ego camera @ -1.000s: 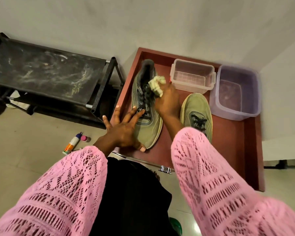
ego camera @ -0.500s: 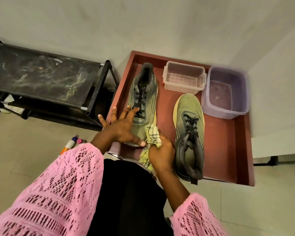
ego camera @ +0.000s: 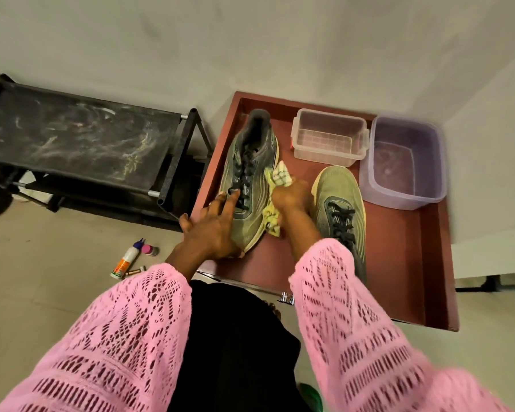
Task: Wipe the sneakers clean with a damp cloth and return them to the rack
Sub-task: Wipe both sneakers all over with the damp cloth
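A red tray is taken as the landmark. Inside it, along its left wall, one sneaker is laid with the toe toward the viewer. Its toe end is pressed down by the left hand, whose fingers are spread across the laces. A yellow-and-white cloth is bunched in the closed right hand and held against the sneaker's right side. The second sneaker is set in the tray's middle, partly hidden by a pink sleeve. A clear container and a purple tub are placed at the tray's far end. A black rack is seen just left of the tray.
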